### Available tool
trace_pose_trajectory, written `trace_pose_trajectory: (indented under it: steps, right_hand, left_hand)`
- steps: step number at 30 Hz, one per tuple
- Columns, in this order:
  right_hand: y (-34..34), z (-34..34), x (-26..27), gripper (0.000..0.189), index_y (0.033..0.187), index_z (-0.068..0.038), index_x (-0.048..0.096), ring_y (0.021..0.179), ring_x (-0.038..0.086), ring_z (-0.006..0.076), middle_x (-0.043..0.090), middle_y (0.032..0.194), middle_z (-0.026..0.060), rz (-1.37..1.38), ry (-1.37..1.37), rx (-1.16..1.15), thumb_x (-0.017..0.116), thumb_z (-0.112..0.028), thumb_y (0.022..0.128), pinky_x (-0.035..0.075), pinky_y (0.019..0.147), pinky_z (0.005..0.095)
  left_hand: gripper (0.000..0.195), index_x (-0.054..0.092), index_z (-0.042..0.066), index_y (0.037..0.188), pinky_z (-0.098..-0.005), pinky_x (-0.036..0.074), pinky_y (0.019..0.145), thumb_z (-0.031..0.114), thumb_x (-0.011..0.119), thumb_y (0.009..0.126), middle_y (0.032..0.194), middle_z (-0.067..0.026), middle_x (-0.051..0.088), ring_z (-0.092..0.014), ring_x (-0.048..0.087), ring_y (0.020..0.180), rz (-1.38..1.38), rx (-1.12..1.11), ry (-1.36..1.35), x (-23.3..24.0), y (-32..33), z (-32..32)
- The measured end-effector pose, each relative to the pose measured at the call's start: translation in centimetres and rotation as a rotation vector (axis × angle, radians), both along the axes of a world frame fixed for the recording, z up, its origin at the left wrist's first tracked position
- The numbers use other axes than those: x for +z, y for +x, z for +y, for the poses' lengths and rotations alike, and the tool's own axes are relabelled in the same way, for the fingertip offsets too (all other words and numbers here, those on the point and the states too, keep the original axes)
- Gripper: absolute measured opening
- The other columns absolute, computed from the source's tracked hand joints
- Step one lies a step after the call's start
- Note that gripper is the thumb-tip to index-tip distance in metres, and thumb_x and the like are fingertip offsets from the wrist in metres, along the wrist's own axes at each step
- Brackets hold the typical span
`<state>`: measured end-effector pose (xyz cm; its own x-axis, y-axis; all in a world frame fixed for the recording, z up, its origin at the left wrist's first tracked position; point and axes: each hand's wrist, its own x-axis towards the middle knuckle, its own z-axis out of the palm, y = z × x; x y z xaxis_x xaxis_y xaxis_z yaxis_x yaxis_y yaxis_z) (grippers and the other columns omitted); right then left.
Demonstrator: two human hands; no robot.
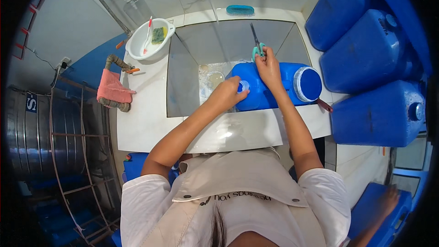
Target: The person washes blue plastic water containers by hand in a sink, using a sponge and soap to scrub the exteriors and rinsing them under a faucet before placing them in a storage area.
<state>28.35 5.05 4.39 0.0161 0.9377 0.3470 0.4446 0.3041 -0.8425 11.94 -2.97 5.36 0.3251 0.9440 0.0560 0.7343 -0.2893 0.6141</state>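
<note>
A blue plastic jug point(248, 101) lies on its side across the right part of the tiled sink point(183, 75). It has a wide blue screw cap point(308, 84) at its right end and a small threaded neck point(244, 86) at its left. The fingers of my left hand point(224, 91) close around that small neck. My right hand point(268, 67), above the jug's upper side, grips a pair of scissors point(256, 43) by the teal handles. Their dark blades are together and point toward the back wall. A clear round container point(215, 79) sits on the sink floor, left of the jug.
A white basin point(132, 49) with a sponge point(158, 36) and a red-and-white brush point(148, 37) stands at the back left. A pink cloth point(113, 87) hangs on a pipe. A teal brush point(240, 9) lies on the back ledge. Large blue jugs point(363, 51) line the right; another person's hand point(389, 200) is lower right.
</note>
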Motion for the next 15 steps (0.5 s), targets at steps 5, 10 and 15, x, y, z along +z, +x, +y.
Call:
trace_pose_trajectory:
  steps: [5,10,15]
  right_hand:
    - [-0.3,-0.4,0.7,0.034,0.108,0.004,0.049,0.058,0.058,0.0225,0.058,0.067,0.0147,-0.044,-0.002,-0.002,0.059,-0.015,0.082,0.047,0.055,0.0343]
    - [-0.3,-0.5,0.7,0.034,0.11,0.003,0.048,0.057,0.056,0.0211,0.056,0.065,0.0129,-0.029,-0.017,-0.014,0.058,-0.014,0.083,0.045,0.054,0.0329]
    - [0.1,-0.3,0.4,0.031,0.107,0.003,0.05,0.056,0.053,0.0132,0.055,0.065,0.0073,0.021,0.02,-0.032,0.059,-0.015,0.083,0.042,0.051,0.0277]
  left_hand:
    - [0.056,0.059,-0.005,0.075,-0.035,0.048,0.049,0.049,0.045,0.083,0.052,-0.0119,0.052,-0.024,0.057,0.048,-0.246,0.245,-0.586,0.5,-0.3,1.1]
    - [0.057,0.057,0.0,0.074,-0.0308,0.048,0.046,0.052,0.038,0.086,0.057,-0.0092,0.054,-0.02,0.057,0.047,-0.559,0.331,-0.911,0.0,-0.9,0.9]
    - [0.032,0.052,0.001,0.088,-0.0228,0.048,0.05,0.033,0.053,0.086,0.075,-0.0089,0.057,-0.015,0.06,0.062,-1.097,0.321,-0.829,2.6,-3.7,0.0]
